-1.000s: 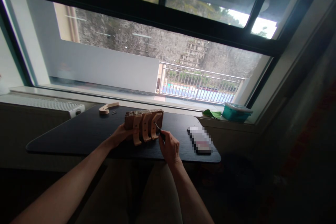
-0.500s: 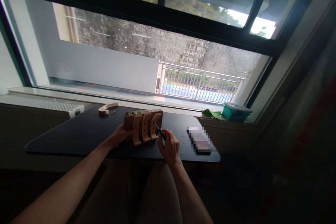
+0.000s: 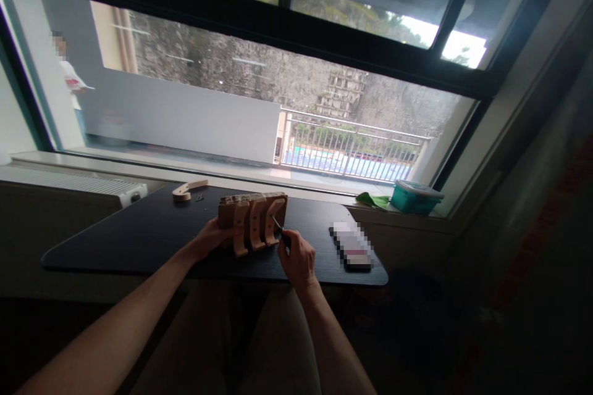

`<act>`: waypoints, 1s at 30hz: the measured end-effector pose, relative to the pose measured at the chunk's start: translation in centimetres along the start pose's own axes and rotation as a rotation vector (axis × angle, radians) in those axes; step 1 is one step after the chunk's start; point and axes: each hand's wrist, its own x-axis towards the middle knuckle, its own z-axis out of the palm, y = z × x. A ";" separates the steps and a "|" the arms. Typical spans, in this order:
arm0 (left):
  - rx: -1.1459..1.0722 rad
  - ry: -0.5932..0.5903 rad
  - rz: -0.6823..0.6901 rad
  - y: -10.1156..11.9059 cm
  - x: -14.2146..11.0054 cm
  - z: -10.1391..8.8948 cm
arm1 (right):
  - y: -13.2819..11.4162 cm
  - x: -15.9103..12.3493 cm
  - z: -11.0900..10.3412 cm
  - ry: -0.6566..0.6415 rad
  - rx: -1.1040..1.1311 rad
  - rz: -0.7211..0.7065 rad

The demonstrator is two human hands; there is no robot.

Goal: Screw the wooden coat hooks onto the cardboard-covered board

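Note:
My left hand (image 3: 209,237) grips the left end of a brown wooden board (image 3: 227,215), fingers closed around it and partly hidden. Three pale wooden hooks (image 3: 255,226) stand side by side on the board's near face, with small dark holes in them. A screwdriver (image 3: 283,233) with a dark handle is held in my right hand (image 3: 299,259). Its thin shaft points up and left, the tip at the rightmost hook. Farther back on the table lies a loose wooden hook (image 3: 182,195), with a few small screws (image 3: 199,197) beside it.
The dark table (image 3: 125,237) has rounded corners. A phone (image 3: 352,247) lies at its right end. On the windowsill are a teal lidded box (image 3: 416,197) and a green leaf-like item (image 3: 372,200). A radiator (image 3: 69,188) stands left. Beyond the window is a person (image 3: 71,80).
A person has come into view outside at the left. My right hand has shifted very slightly, with the screwdriver still at the rightmost hook. The board stays nearly in place.

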 end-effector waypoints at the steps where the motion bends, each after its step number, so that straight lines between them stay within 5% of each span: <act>1: -0.001 0.000 0.001 0.0 0.0 0.0 | 0.0 0.0 0.0 0.002 0.011 0.011; 8: -0.013 -0.016 0.007 -0.1 0.0 0.0 | 0.2 -0.2 0.0 -0.022 0.083 0.130; 30: -0.038 -0.016 -0.041 0.3 -0.2 0.2 | -0.1 0.0 -0.2 -0.024 0.053 0.040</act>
